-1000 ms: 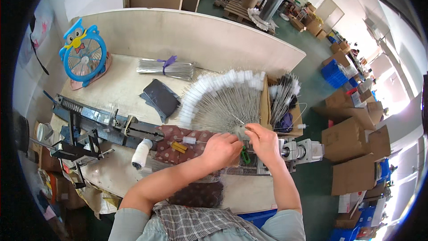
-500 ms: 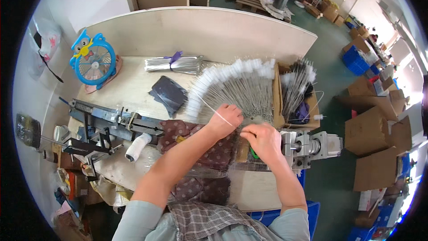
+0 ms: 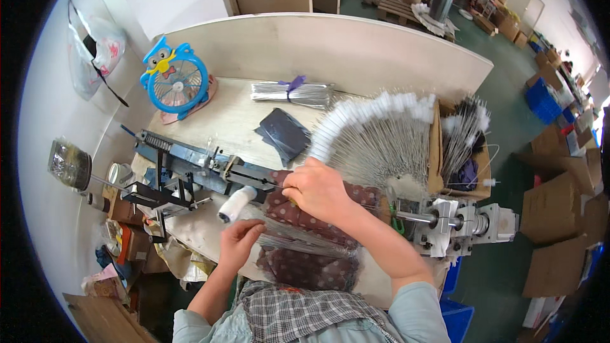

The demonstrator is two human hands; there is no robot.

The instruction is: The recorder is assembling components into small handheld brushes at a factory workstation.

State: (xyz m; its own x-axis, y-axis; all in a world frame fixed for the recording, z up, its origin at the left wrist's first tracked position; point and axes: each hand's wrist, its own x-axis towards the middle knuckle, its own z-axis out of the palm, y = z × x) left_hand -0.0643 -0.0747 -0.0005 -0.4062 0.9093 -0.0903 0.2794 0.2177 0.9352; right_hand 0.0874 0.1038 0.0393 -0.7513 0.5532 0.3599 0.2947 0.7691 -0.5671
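Observation:
My left hand (image 3: 240, 241) is pinched at the left ends of a bundle of thin metal wires (image 3: 311, 239). Whether a wire is between its fingertips is too small to tell. The wires lie over a brown dotted cloth (image 3: 308, 270). Higher up, my right hand (image 3: 314, 189) is closed beside the right end of a long metal fixture (image 3: 219, 168); its fingers hide whatever they grip. Just left of the wires lies a white-wrapped roll (image 3: 237, 204). Behind my right hand, many wire-stemmed brushes with white bristle heads (image 3: 356, 113) lie fanned out.
To the right stands a motor-driven spindle (image 3: 460, 222), with green-handled scissors (image 3: 397, 221) near its shaft. A cardboard box (image 3: 436, 152) holds more brushes. Farther back are a tied wire bundle (image 3: 292, 92), a dark plastic sheet (image 3: 284, 134) and a blue fan (image 3: 178, 82). A low panel (image 3: 330, 47) borders the table.
Both hands have moved left, away from the spindle side. The white-stemmed brush that slanted up from my left hand is no longer there. The whole view has shifted, so the table appears farther right.

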